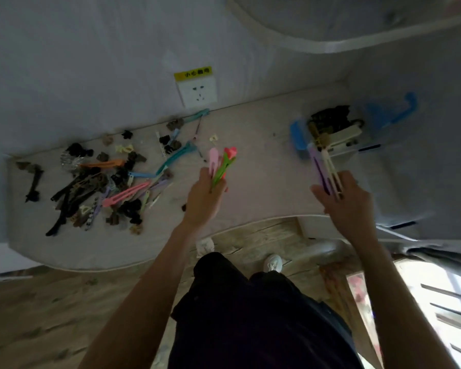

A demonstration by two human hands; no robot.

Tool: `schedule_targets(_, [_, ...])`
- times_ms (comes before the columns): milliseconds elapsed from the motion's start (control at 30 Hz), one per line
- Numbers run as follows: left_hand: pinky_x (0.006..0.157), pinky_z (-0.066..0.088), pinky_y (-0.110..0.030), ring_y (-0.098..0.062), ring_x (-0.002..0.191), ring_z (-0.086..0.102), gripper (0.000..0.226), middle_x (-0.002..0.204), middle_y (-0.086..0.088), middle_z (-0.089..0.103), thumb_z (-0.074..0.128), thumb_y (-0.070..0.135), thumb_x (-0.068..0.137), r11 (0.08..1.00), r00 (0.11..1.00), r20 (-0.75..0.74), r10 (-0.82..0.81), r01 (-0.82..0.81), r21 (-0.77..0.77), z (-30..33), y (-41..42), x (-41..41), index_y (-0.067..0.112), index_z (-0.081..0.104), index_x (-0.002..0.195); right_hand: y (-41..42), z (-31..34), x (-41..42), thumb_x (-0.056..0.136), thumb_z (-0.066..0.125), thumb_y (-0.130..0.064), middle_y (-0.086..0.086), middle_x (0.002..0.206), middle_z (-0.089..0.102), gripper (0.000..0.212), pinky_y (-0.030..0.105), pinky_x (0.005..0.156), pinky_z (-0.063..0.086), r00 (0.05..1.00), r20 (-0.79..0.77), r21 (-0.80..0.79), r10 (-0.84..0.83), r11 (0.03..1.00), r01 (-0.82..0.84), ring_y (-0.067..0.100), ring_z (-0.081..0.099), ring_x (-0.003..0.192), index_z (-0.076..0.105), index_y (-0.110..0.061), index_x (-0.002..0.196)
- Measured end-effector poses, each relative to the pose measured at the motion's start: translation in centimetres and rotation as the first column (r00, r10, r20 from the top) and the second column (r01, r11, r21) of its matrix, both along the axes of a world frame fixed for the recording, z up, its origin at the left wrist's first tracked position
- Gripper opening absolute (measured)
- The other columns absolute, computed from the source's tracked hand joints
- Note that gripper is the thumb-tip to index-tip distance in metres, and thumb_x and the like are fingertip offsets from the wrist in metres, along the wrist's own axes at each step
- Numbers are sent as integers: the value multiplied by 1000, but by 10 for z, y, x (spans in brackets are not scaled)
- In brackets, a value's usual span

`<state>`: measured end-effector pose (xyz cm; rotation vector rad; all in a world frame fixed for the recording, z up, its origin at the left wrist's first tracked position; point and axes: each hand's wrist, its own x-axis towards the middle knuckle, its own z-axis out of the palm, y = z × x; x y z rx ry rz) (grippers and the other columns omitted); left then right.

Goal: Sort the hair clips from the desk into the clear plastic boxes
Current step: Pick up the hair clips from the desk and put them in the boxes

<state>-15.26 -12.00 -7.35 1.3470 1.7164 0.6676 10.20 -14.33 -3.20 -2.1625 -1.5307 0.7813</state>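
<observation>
Dark clothing [250,315] on the person's body fills the near edge of the view, with a white shoe [273,263] on the wood-patterned floor [37,302] beyond it. Both bare forearms reach out over the pale, curved-edged worktop [264,187].

Left hand [205,195]: its grip is closed on a light pink flat snap clip [213,161] and a green-stemmed clip shaped like a red tulip [228,158], both sticking up past the fingers.

Right hand [349,201]: its grip is closed on a long lilac hair clip [317,166] and a long cream hair clip [330,166], whose far ends point at the clear plastic box with blue latches [297,135] near the worktop's right end. That box already holds dark and cream clips; the blur hides whether the held clips touch it. A second blue-latched lid or box [394,110] shows just beyond, too smeared to tell which.

Well apart to the left, a loose heap of mixed hair clips [104,182] lies spread on the worktop: black and brown claw clips, an orange one, teal, blue and pink long clips.

On the wall behind, a white socket with a yellow label [197,86] sits just above the worktop.
</observation>
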Motion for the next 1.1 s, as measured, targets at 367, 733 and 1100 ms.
schedule_targets(367, [50,36,-29,-12,49,43,9,62,0,45,50,22,90,936,935,179,-305,329,-122,3,-6,170,16,46,84,9,-32,129,88,52,-41,28,104,62,39,46,82,46,925,352,-182,-139,960,214,45,58,98,49,-6,105])
schedule_targets(733, [45,33,-20,-11,51,45,28,67,3,47,42,20,93,952,949,156,-275,292,-94,12,20,284,7,46,118,-25,-50,156,89,55,-19,15,117,63,28,36,95,40,988,144,73,-57,996,47,33,51,113,61,-9,115])
schedule_targets(1100, [78,40,-24,-18,94,57,35,109,-8,55,27,25,102,863,880,270,-390,451,-226,33,5,337,6,43,126,-39,-53,168,88,57,-13,17,117,63,34,40,97,42,981,158,177,-110,981,82,35,52,115,57,-4,120])
